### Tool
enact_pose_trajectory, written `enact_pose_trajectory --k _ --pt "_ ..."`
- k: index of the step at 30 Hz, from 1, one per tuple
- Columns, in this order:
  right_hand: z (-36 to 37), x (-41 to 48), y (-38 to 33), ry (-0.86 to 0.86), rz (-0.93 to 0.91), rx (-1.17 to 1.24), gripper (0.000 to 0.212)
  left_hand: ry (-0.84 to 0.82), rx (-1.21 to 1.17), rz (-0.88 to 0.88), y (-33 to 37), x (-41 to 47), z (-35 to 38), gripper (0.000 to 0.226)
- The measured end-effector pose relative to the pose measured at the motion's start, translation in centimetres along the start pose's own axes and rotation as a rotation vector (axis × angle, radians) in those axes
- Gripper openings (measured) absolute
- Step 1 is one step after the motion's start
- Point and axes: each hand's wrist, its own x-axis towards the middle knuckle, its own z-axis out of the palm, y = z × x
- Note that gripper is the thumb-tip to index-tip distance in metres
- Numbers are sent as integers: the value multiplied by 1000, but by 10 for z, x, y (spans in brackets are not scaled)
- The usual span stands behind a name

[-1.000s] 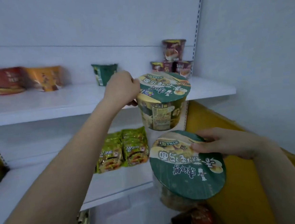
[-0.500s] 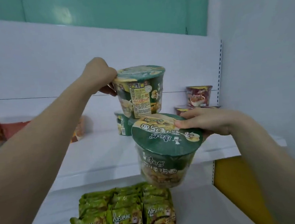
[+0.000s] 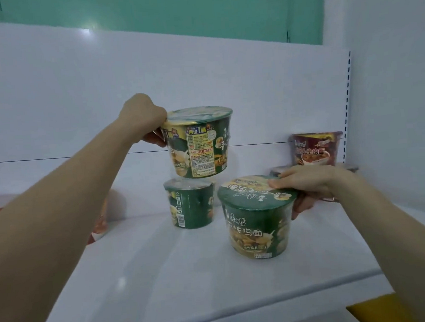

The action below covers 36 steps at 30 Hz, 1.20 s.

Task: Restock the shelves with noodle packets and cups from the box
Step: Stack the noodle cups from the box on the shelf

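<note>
My left hand (image 3: 144,120) grips a green and yellow noodle cup (image 3: 200,144) by its rim, holding it just above a smaller green cup (image 3: 190,205) that stands on the white shelf (image 3: 164,279). It looks close to touching that cup's lid; I cannot tell if it rests on it. My right hand (image 3: 307,186) holds a second green noodle cup (image 3: 258,220) by the right side of its lid, low over the shelf or standing on it, to the right of the small cup.
Dark red noodle cups (image 3: 316,149) are stacked at the shelf's back right corner, beside the perforated upright (image 3: 348,94). Red and orange packets (image 3: 100,220) lie at the far left, mostly hidden by my left arm. A yellow surface (image 3: 386,311) shows below the shelf's front edge.
Both cups have moved forward and up onto the top shelf. The left cup now hovers over the small green cup; the right cup has come down to shelf level. The lower shelf has left view.
</note>
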Motion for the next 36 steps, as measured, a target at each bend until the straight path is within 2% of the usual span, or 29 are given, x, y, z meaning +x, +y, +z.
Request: enact_pose_trajectory --k 17,30,36 --pt "-9 117 8 -122 28 28 44 50 102 -117 -18 55 58 21" --pt "-8 165 -4 50 5 -14 12 19 112 -132 -21 73 86 21" --pt "-7 185 -3 104 55 28 18 5 115 -156 -27 83 97 20"
